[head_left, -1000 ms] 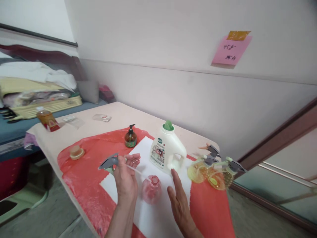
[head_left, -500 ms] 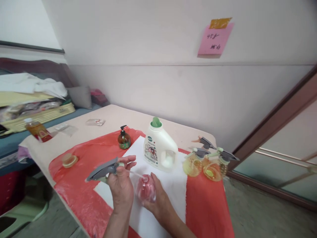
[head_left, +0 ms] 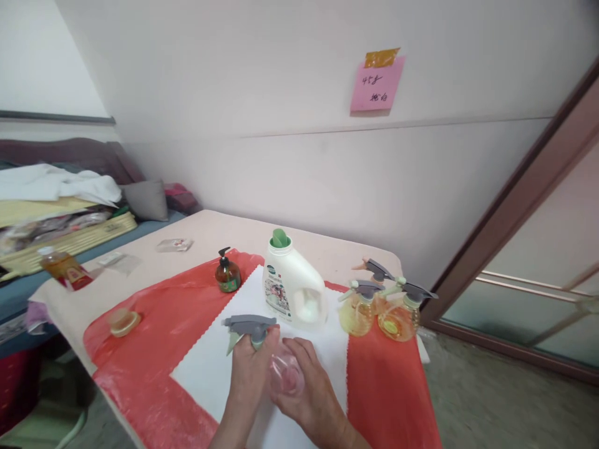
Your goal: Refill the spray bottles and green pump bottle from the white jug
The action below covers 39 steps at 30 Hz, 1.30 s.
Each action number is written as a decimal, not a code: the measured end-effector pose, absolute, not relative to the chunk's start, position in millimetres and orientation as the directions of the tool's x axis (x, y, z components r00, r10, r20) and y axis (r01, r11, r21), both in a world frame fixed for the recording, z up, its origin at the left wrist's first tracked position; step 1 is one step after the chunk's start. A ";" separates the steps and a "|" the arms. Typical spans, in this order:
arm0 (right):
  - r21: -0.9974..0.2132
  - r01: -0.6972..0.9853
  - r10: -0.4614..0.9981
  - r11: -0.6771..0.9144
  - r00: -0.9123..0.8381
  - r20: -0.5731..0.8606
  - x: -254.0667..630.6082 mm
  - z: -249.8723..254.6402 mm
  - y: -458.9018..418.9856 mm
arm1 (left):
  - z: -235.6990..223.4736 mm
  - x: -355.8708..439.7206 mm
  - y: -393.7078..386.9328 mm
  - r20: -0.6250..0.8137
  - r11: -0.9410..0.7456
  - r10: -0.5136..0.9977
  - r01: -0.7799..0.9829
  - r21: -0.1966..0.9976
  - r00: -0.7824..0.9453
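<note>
My left hand (head_left: 255, 365) is closed around the collar of a grey trigger spray head (head_left: 249, 324), whose nozzle points left. My right hand (head_left: 311, 386) wraps around a clear pink spray bottle (head_left: 285, 372), tilted beneath the spray head. The fingers hide the bottle's neck, so how the head sits on it cannot be seen. Just beyond the hands, a cream detergent jug (head_left: 292, 284) with a green spout stands upright on a white sheet (head_left: 206, 374).
Several spray bottles (head_left: 358, 315) with yellowish liquid stand at the right. A brown pump bottle (head_left: 228, 274) stands left of the jug, on red plastic sheeting (head_left: 154, 312). Farther left lie a tape roll (head_left: 124, 322) and an amber bottle (head_left: 65, 268). A pink note (head_left: 377, 87) hangs on the wall.
The left hand has brought the spray head rightward to the pink bottle's mouth. Its tube, visible before at the opening, is now out of sight. The bottle has tilted, and the camera view has shifted.
</note>
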State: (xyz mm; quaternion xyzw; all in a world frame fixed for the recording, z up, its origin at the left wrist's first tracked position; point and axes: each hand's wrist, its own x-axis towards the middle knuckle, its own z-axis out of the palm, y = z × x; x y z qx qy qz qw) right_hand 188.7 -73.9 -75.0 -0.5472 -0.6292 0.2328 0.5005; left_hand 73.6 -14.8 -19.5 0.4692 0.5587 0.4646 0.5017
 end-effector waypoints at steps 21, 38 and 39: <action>-0.963 0.244 0.954 0.116 0.243 0.177 209.0 -62.2 -90.5 | -29.3 92.2 -27.5 -0.213 0.230 0.973 -0.269 0.935 0.092; -0.974 -0.226 0.999 0.012 -0.037 0.021 196.8 -68.0 -95.7 | -16.3 77.1 -21.5 -0.300 0.383 0.923 -0.525 0.760 0.239; -0.934 -0.351 0.994 -0.071 -0.108 -0.035 198.3 -61.9 -96.6 | -15.2 76.1 -22.2 -0.316 0.422 0.906 -0.549 0.722 0.281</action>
